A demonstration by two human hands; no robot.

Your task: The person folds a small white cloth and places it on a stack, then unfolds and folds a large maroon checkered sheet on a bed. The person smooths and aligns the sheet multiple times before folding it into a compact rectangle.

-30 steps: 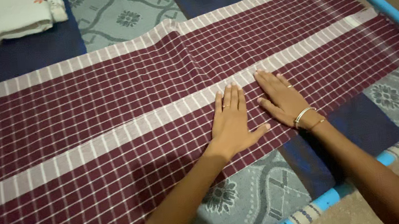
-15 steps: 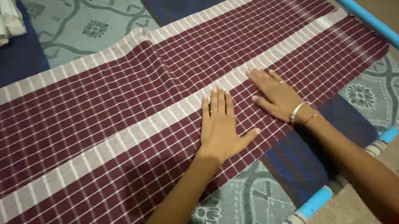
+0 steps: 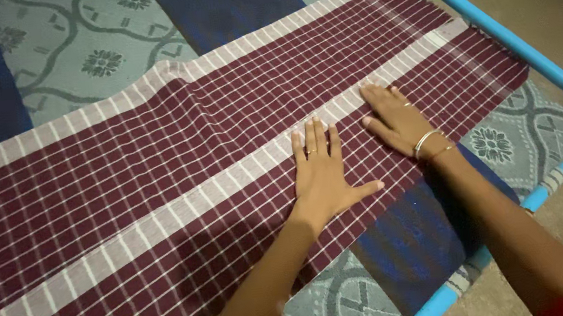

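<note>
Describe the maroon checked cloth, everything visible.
The maroon checked cloth looks like thin woven cotton: dark maroon with a fine white grid and pale grey-white bands along its edges. It lies spread flat and long across the patterned bedcover, apparently folded lengthwise, one layer's pale band running down the middle, with a slight ripple near the top. The left hand and right hand press flat on it, fingers extended.

1. Dim, warm indoor light; colours look muted and grainy.
2. Soft shadows fall under both forearms.
3. No glare shows anywhere.
4. The near edge and far left corner look slightly soft.
</note>
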